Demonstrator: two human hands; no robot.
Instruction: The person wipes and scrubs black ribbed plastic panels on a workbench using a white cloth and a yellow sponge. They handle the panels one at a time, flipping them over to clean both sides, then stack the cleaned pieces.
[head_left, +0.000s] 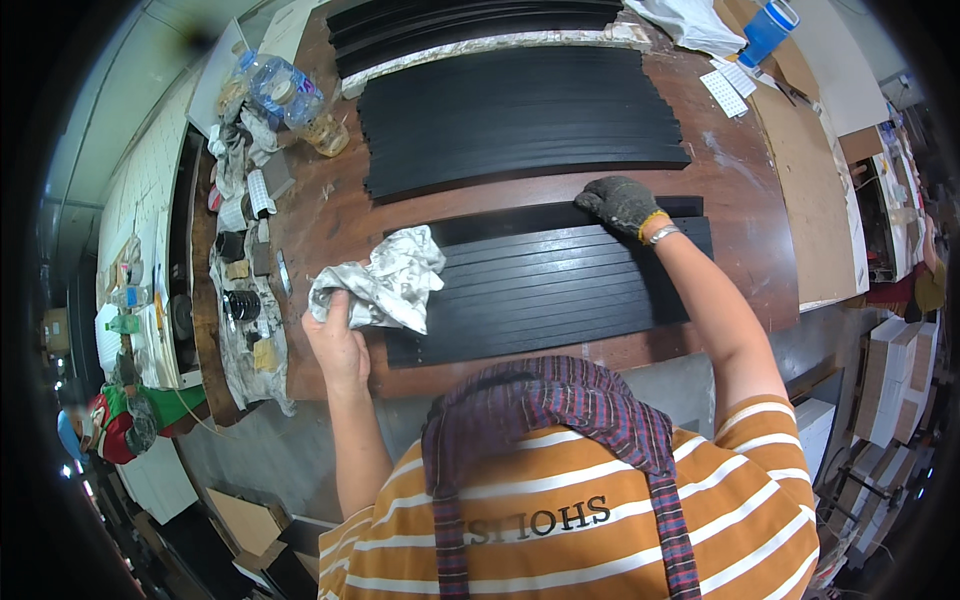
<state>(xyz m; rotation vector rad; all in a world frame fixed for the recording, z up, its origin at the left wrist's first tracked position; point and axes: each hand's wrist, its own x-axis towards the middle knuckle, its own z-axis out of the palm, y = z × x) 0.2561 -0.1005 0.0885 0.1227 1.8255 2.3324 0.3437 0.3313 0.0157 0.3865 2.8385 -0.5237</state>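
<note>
My left hand (pixel 338 345) is closed round a crumpled white rag (pixel 385 280) with grey smudges. The rag lies over the left end of a row of black strips (pixel 560 285), set side by side on the table. On my right hand (pixel 622 204) is a dark grey knit glove with a yellow cuff. Its fingers are curled over the far black strip (pixel 480 222), toward that strip's right end; the fingertips are partly hidden. Behind this row sits a larger block of black strips (pixel 520 120), apart from both hands.
More black strips (pixel 470 30) lie at the far edge. Plastic bottles (pixel 285 92) stand at the far left, above a ledge of rags, sanding blocks and a black roll (pixel 240 305). A blue tumbler (pixel 768 32) and white cards (pixel 728 88) are at the far right of the brown table (pixel 745 230).
</note>
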